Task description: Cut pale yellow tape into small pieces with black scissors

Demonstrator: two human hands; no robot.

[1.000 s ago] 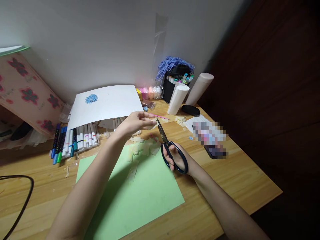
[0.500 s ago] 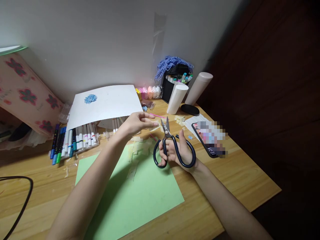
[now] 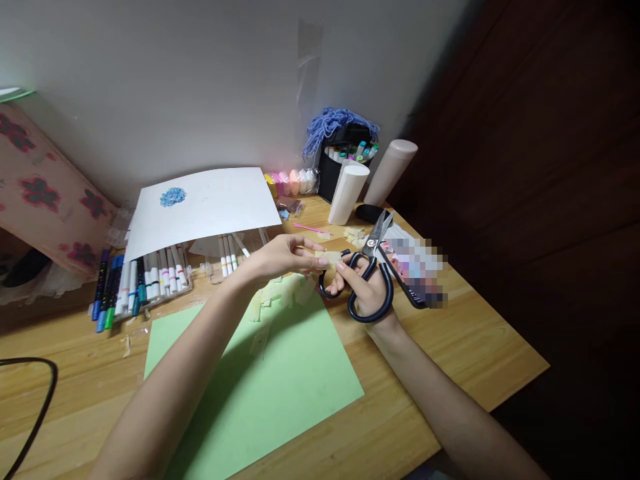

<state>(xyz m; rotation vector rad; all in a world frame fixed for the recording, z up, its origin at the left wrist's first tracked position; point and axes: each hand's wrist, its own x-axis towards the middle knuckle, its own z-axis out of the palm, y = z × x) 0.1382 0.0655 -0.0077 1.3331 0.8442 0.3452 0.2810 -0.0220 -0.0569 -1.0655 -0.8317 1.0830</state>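
Observation:
Between the fingertips of my left hand (image 3: 287, 259) is a small pale yellow paper piece (image 3: 329, 256). My right hand (image 3: 367, 288) carries black-handled scissors (image 3: 371, 245) on its fingers, and its thumb and a finger also meet the paper's right end. The scissor blades point up and to the right, slightly apart, away from the paper. Under both hands lies a green sheet (image 3: 300, 373), with several pale yellow scraps (image 3: 270, 297) along its far edge.
A white sheet (image 3: 220, 200) with a blue crumbly cluster (image 3: 173, 197) rests over markers (image 3: 165, 273). At the back stand a black pen holder (image 3: 330, 175) and a white cylinder (image 3: 349, 193). A phone (image 3: 410, 273) lies right of my right hand; yellow scraps (image 3: 355, 235) lie behind.
The scissors have swung away from the left hand, blades now up and right. My right thumb and finger have come to the paper held by my left hand. The view has shifted slightly.

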